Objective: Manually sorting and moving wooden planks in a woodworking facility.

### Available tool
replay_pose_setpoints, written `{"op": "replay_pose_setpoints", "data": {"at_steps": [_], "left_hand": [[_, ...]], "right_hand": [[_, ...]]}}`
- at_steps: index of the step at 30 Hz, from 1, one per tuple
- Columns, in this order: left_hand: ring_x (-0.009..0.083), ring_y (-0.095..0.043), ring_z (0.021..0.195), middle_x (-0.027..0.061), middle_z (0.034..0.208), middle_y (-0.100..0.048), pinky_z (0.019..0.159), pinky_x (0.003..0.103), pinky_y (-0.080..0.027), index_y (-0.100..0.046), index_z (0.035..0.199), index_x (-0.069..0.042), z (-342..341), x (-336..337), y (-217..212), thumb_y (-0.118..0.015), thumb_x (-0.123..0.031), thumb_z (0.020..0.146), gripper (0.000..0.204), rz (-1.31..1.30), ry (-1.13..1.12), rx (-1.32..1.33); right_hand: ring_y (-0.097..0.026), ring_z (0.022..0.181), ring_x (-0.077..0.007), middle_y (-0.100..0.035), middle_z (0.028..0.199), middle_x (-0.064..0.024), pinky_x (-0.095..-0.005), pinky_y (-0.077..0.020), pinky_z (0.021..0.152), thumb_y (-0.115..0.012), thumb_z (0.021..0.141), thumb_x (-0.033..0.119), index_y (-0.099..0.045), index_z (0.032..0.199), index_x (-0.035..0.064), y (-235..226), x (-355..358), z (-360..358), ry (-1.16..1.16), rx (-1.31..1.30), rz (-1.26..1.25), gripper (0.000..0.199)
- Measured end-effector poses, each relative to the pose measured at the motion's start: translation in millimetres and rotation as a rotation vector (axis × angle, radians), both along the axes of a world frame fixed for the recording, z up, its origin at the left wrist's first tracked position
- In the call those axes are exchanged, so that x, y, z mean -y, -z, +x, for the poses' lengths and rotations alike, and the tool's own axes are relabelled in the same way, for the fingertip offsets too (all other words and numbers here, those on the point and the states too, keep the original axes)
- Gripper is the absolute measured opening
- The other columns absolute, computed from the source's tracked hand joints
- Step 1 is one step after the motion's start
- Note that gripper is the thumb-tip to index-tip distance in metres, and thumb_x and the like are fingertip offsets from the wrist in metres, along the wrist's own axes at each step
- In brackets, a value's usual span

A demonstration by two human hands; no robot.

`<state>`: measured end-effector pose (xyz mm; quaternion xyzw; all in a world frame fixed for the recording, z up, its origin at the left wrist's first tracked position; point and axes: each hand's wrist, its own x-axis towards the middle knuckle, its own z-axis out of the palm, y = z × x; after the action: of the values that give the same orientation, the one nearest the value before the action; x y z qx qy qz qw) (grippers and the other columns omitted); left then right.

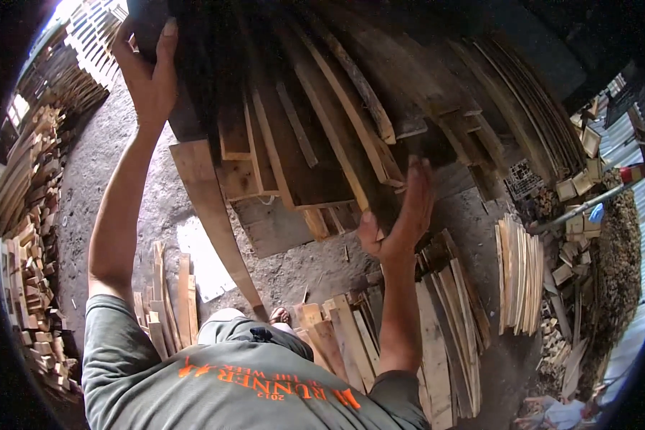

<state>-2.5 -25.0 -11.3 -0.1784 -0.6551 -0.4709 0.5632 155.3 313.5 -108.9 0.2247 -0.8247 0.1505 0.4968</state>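
Note:
My left hand (150, 86) is raised at the upper left, its thumb and fingers around the edge of a dark piece (149, 32) whose kind is lost in shadow. Farther right, my right hand (403, 218) closes round the near end of a wooden plank (340, 147), thumb on one side and fingers on the other. Several more planks (272, 147) lie side by side between my hands, their ends pointing toward me. Shadow hides their far ends. A long, pale board (206, 197) slants down from this stack toward my feet.
Upright or leaning boards (351, 333) stand close to my legs, with another bundle of slats (519, 276) to the right. Stacked wood offcuts (43, 301) line the left side. A pale flat sheet (204, 258) lies on the rough floor (97, 172). Another person (562, 414) shows at the lower right.

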Motion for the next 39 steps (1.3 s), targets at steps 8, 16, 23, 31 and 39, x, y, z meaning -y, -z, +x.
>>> {"op": "replay_pose_setpoints", "data": {"at_steps": [8,16,23,31,39], "left_hand": [[0.0214,-0.052,0.107,0.0165,0.122,-0.048,0.090,0.031,-0.045,-0.036,0.131,0.002,-7.6,3.7,1.8,-0.068,-0.025,0.091,0.058,0.067,0.065,-0.086],[0.0229,-0.047,0.114,0.0164,0.122,-0.047,0.092,0.034,-0.044,-0.037,0.135,-0.001,-9.9,7.5,3.3,-0.070,-0.026,0.088,0.063,0.093,0.078,-0.091],[0.0248,-0.046,0.120,0.0182,0.128,-0.046,0.095,0.037,-0.044,-0.036,0.134,0.003,-8.2,8.0,4.5,-0.067,-0.026,0.091,0.061,0.087,0.103,-0.058],[0.0268,-0.058,0.099,0.0171,0.114,-0.057,0.084,0.037,-0.047,-0.045,0.128,0.003,9.4,3.3,0.3,-0.070,-0.027,0.086,0.057,0.152,0.028,0.012],[0.0349,-0.057,0.097,0.0213,0.106,-0.057,0.084,0.044,-0.046,-0.049,0.123,0.003,37.3,9.3,-2.3,-0.064,-0.032,0.090,0.050,0.047,-0.270,-0.052]], "right_hand": [[-0.040,0.124,-0.0483,-0.039,0.140,-0.0270,-0.0590,-0.0301,0.104,-0.072,0.080,0.039,-0.031,0.143,-0.0053,-3.2,7.5,-36.1,0.052,0.125,-0.087,0.087],[-0.053,0.111,-0.0433,-0.050,0.131,-0.0244,-0.0525,-0.0452,0.093,-0.076,0.078,0.039,-0.031,0.144,-0.0017,-11.1,5.9,-27.6,0.248,0.225,0.044,0.089],[-0.064,0.094,-0.0392,-0.065,0.099,-0.0228,-0.0466,-0.0509,0.084,-0.072,0.084,0.033,-0.057,0.120,-0.0019,-36.5,15.6,-4.1,0.504,0.846,0.097,0.052],[-0.065,0.089,-0.0360,-0.067,0.098,-0.0218,-0.0394,-0.0506,0.079,-0.072,0.078,0.013,-0.063,0.110,-0.0031,-109.5,76.8,144.4,0.413,0.594,-0.018,0.037],[-0.063,0.073,-0.0260,-0.064,0.076,-0.0201,-0.0420,-0.0480,0.066,-0.074,0.079,0.018,-0.065,0.100,-0.0031,-153.5,155.9,506.5,0.843,0.665,-0.034,0.031]]}}
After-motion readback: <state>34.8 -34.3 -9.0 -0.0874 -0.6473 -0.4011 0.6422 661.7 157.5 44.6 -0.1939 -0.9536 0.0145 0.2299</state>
